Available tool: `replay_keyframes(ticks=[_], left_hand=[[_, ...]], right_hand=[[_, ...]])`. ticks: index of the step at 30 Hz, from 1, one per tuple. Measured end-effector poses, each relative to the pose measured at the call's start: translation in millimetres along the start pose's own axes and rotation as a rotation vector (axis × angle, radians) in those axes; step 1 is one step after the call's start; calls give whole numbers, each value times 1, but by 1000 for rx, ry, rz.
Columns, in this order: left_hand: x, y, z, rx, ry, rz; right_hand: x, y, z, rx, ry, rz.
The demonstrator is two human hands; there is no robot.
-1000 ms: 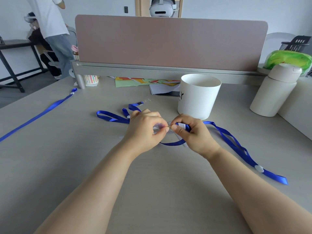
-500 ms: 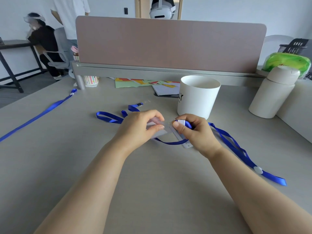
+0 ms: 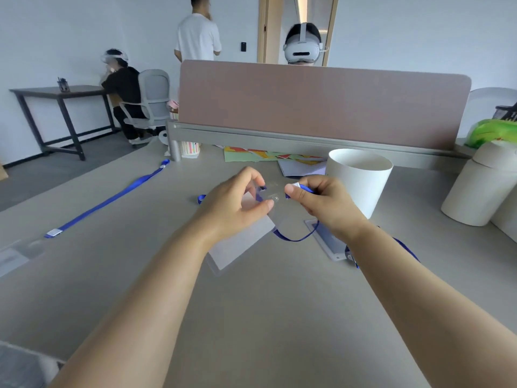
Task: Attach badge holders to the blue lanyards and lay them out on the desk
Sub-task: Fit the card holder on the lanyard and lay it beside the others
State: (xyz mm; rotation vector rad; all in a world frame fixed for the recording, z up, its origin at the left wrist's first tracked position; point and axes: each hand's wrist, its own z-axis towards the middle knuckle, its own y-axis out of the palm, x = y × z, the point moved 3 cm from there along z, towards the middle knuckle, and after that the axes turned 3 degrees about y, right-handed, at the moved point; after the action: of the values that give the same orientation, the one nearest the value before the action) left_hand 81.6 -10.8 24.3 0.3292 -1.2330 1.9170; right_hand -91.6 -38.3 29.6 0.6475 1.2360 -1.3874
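Your two bare forearms reach forward over a pale grey desk [image 3: 279, 317]. Your left hand [image 3: 233, 204] is lifted above the desk, fingers curled, with thumb and fingertips pinching the top edge of a clear badge holder [image 3: 242, 243]. The holder hangs down and back from that grip, tilted, its lower corner close to the desk surface.

Your right hand [image 3: 321, 204] is closed in a pinch on the end of a blue lanyard [image 3: 293, 238], holding the white-tipped clip end just beside your left fingertips. Between the two hands there seems to be a small clear snap or ring, though it is too blurred to be sure. From your right hand the blue strap loops down to the desk and trails away under your right wrist.

A second badge holder [image 3: 328, 242] lies flat on the desk beneath your right wrist. A second blue lanyard [image 3: 112, 197] lies stretched out straight, well apart on the left side of the desk. A white cup [image 3: 361, 180] stands just behind your right hand, and a pink divider panel [image 3: 321, 105] runs along the far edge of the desk.
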Motion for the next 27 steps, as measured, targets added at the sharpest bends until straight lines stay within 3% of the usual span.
replay_keyframes(ticks=[6,9,13,22,27], left_hand=[[-7,-47,-39,30,-72,589],[-20,-75,-59,58,-129,717],[-45,-109,-92,33,-238,782],[-100,-166,-157,-228,-557,754],[-121,-179,-178,-289,-668,731]], right_hand=[[-29,56,14,-121,-33,-23],[-43,80,18,-206,-56,-3],[-57,108,26,-222,-56,49],[-79,199,50,-293,-107,16],[-71,256,66,-249,-119,-9]])
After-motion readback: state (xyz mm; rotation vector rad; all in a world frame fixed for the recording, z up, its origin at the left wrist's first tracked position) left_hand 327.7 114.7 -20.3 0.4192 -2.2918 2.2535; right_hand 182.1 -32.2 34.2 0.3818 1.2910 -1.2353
